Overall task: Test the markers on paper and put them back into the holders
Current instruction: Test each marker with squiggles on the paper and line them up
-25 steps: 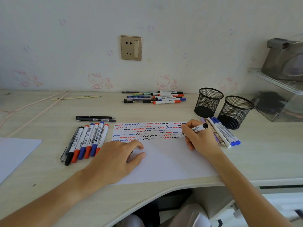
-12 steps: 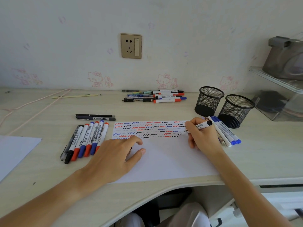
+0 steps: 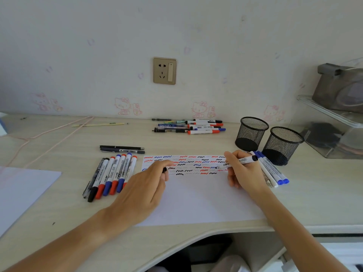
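Here the right hand [image 3: 243, 171] pinches a white marker [image 3: 236, 162] with a black end, thumb and fingers curled round its barrel, and the tip rests on the sheet of paper [image 3: 198, 197] at the right end of the scribbled rows. The barrel carries print that seems to read "MARKER"; the rest is too small to make out. The left hand [image 3: 141, 195] lies on the left part of the paper, its fingers curled round a small black cap [image 3: 164, 169] that shows at the fingertips.

The paper lies at the front edge of the table [image 3: 59, 146], and its far strip is filled with short wavy lines in red, blue and black. Just left of the paper is a row of markers [image 3: 112, 175] lying side by side: seven can be counted, with black, red and blue caps, their labels printed but unreadable. Beyond that row lie two dark pens [image 3: 121, 149]. Near the back edge sits another cluster of pens and markers [image 3: 190, 126], hard to count. Right of the paper, beside the right hand, lie a few blue-capped markers [image 3: 273, 171]; at least three show.

Two black mesh holders [image 3: 269, 138] stand toward the right back of the table, close together. A second sheet [image 3: 21, 191] lies at the left edge. A wall socket [image 3: 164, 71] sits above the table.
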